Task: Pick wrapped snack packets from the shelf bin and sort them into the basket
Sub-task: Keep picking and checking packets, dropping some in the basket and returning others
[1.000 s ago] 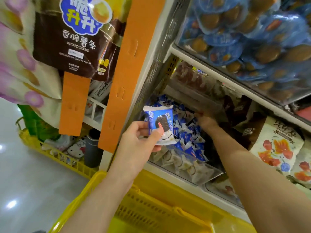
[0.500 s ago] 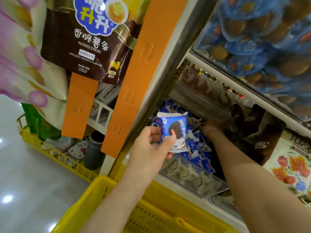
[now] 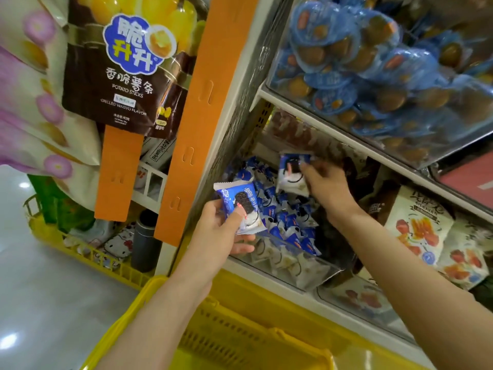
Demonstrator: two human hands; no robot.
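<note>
A clear shelf bin (image 3: 306, 273) holds several blue-and-white wrapped snack packets (image 3: 288, 220). My left hand (image 3: 221, 233) grips one blue packet (image 3: 241, 206) with a dark cookie picture, in front of the bin's left side. Above the pile, my right hand (image 3: 326, 185) pinches a second, blurred packet (image 3: 292, 170) by its edge. The yellow basket (image 3: 248, 332) sits right below the shelf, under my left forearm.
A higher bin (image 3: 373, 70) is full of blue round snack cups. Bags with red fruit prints (image 3: 418, 228) stand to the right. An orange strip (image 3: 202, 110) and a brown potato-sticks bag (image 3: 125, 76) hang at left. Another yellow crate (image 3: 88, 252) rests on the floor.
My right hand came up out of the packet pile with a second packet in its fingers. My left hand still holds the first packet, roughly where it was.
</note>
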